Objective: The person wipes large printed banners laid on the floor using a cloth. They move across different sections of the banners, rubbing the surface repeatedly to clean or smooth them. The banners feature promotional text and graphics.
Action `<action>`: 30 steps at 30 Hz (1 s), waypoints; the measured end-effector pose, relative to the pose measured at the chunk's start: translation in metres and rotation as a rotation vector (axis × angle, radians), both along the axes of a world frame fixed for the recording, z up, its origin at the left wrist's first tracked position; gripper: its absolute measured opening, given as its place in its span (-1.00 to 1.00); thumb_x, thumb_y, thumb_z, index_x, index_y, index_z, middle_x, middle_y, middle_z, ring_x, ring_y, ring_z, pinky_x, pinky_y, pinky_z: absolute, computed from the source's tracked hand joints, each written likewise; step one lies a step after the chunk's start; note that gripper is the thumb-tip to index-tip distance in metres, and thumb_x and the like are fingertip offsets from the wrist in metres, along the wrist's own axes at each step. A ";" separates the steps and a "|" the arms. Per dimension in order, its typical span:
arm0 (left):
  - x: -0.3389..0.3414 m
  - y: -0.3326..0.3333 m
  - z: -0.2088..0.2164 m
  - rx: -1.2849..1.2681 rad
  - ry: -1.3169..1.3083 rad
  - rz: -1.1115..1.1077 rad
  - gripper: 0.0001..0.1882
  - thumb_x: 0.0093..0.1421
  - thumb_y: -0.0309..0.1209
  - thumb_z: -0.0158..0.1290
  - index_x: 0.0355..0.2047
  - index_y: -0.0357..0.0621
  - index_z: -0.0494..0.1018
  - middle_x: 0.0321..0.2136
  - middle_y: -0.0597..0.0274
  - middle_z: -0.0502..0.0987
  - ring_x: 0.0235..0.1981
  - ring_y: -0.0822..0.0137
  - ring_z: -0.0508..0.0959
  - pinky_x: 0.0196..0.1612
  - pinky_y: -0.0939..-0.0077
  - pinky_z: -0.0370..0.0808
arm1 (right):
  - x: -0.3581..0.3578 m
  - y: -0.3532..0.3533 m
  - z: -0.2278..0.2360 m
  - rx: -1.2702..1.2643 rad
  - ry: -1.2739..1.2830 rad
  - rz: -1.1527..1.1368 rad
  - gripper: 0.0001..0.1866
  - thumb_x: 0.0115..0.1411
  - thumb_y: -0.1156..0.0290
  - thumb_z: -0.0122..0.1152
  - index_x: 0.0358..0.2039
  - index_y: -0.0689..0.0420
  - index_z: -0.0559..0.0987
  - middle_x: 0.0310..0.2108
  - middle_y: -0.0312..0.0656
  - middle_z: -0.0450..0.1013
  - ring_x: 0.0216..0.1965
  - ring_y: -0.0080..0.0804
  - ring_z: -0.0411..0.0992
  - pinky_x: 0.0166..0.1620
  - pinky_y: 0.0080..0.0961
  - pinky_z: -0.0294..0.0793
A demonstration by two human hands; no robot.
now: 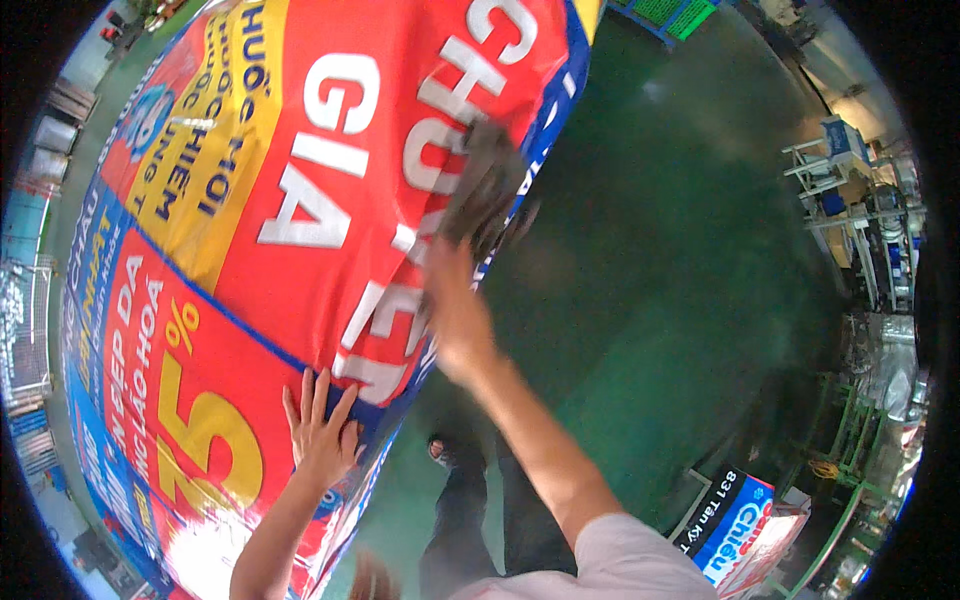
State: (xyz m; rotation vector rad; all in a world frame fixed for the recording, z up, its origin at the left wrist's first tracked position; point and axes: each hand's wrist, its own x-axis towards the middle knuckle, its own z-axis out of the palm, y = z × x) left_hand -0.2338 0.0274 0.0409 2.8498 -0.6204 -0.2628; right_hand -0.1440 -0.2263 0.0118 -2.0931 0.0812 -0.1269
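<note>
the banner (300, 285), a big glossy sheet in red, yellow and blue with oversized lettering, fills the left and upper part of the view, its blue-bordered edge slanting down toward the wearer, creases crossing the red! and here's the left hand (325, 430), down flat near that lower edge, fingers fanned apart on the surface, gripping nothing. further up the same edge, the right hand (455, 310), all blur, right at the near end of a dark grey thing (483, 185) lying across the white letters; too smeared to tell what that thing is, how far those fingers close, or whether they have hold of it. out past the edge, green floor (640, 270), shiny in patches, and the wearer's dark-clad legs (455, 520) below. lower right, a smaller sign (735, 535) in blue, white and red, just beside a green metal frame (850, 520); far right, cluttered shelving (860, 215); up top, a green crate (688, 17).
</note>
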 end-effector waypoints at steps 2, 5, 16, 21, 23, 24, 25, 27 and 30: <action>0.001 0.002 -0.001 -0.012 0.000 -0.008 -0.49 0.08 -0.25 -0.03 0.10 0.07 0.41 0.29 -0.10 0.12 0.33 -0.21 0.03 0.31 -0.32 -0.23 | -0.036 0.010 0.005 -0.279 -0.328 0.427 -0.25 -0.01 0.53 0.14 0.28 0.06 0.25 0.36 -0.08 0.05 0.38 -0.03 -0.03 0.32 -0.12 0.05; 0.000 0.007 -0.006 0.001 0.030 -0.009 -0.52 0.08 -0.24 -0.04 0.05 0.05 0.43 0.28 -0.11 0.13 0.32 -0.25 0.05 0.30 -0.36 -0.21 | -0.010 -0.022 -0.015 -0.306 -0.279 0.543 -0.32 -0.03 0.41 0.22 0.19 0.00 0.36 0.28 -0.12 0.17 0.32 -0.04 0.10 0.22 0.05 0.15; -0.016 0.032 -0.029 0.002 -0.054 -0.052 -0.55 0.23 -0.08 -0.23 -0.01 0.04 0.45 0.29 -0.10 0.12 0.30 -0.32 0.06 0.26 -0.47 -0.20 | 0.268 -0.182 -0.080 -0.434 -0.513 -0.307 -0.45 0.11 0.46 0.05 0.17 -0.01 0.37 0.27 0.06 0.13 0.27 0.31 0.04 0.24 0.19 0.06; -0.016 0.036 -0.030 0.055 -0.013 -0.067 -0.52 0.28 -0.03 -0.30 0.05 0.07 0.38 0.30 -0.12 0.10 0.31 -0.32 0.04 0.24 -0.52 -0.18 | 0.090 -0.061 -0.023 -0.141 -0.114 0.267 -0.49 0.10 0.23 0.07 0.10 0.04 0.44 0.21 0.03 0.22 0.23 0.10 0.15 0.15 0.23 0.17; -0.017 0.036 -0.028 0.060 -0.007 -0.075 -0.53 0.29 -0.04 -0.31 0.09 0.08 0.34 0.31 -0.11 0.08 0.32 -0.30 0.03 0.24 -0.51 -0.18 | 0.012 -0.015 -0.014 -0.157 -0.038 0.666 -0.43 0.07 0.17 0.13 0.14 -0.05 0.41 0.22 -0.09 0.24 0.28 -0.09 0.14 0.16 0.20 0.19; -0.017 0.035 -0.027 0.038 -0.012 -0.065 -0.53 0.29 -0.05 -0.31 0.09 0.08 0.33 0.31 -0.11 0.07 0.32 -0.31 0.03 0.24 -0.51 -0.18 | -0.004 -0.007 -0.021 -0.001 -0.333 0.656 -0.43 0.07 0.19 0.14 0.15 -0.05 0.40 0.21 -0.13 0.26 0.29 -0.13 0.14 0.17 0.18 0.18; -0.017 0.034 -0.026 0.050 0.006 -0.054 -0.55 0.29 -0.08 -0.29 0.10 0.09 0.34 0.31 -0.09 0.07 0.31 -0.31 0.04 0.25 -0.49 -0.18 | -0.011 -0.006 -0.029 0.072 -0.124 0.847 -0.36 0.04 0.15 0.16 0.19 -0.11 0.35 0.26 -0.22 0.21 0.32 -0.17 0.09 0.21 0.19 0.12; -0.013 0.031 -0.024 0.024 -0.015 -0.067 -0.55 0.28 -0.09 -0.27 0.11 0.10 0.33 0.31 -0.08 0.08 0.31 -0.32 0.04 0.25 -0.49 -0.18 | 0.020 -0.029 -0.054 0.057 -0.036 0.944 -0.32 0.03 0.16 0.15 0.23 -0.16 0.32 0.30 -0.28 0.16 0.33 -0.14 0.06 0.25 0.19 0.05; -0.008 0.024 -0.023 0.005 -0.041 -0.080 -0.55 0.21 -0.16 -0.19 0.08 0.07 0.37 0.30 -0.09 0.10 0.30 -0.33 0.07 0.25 -0.48 -0.18 | 0.119 -0.086 -0.079 -0.418 -0.505 0.207 -0.46 0.12 0.34 0.05 0.17 -0.02 0.38 0.26 -0.09 0.19 0.30 0.14 0.07 0.30 0.12 -0.02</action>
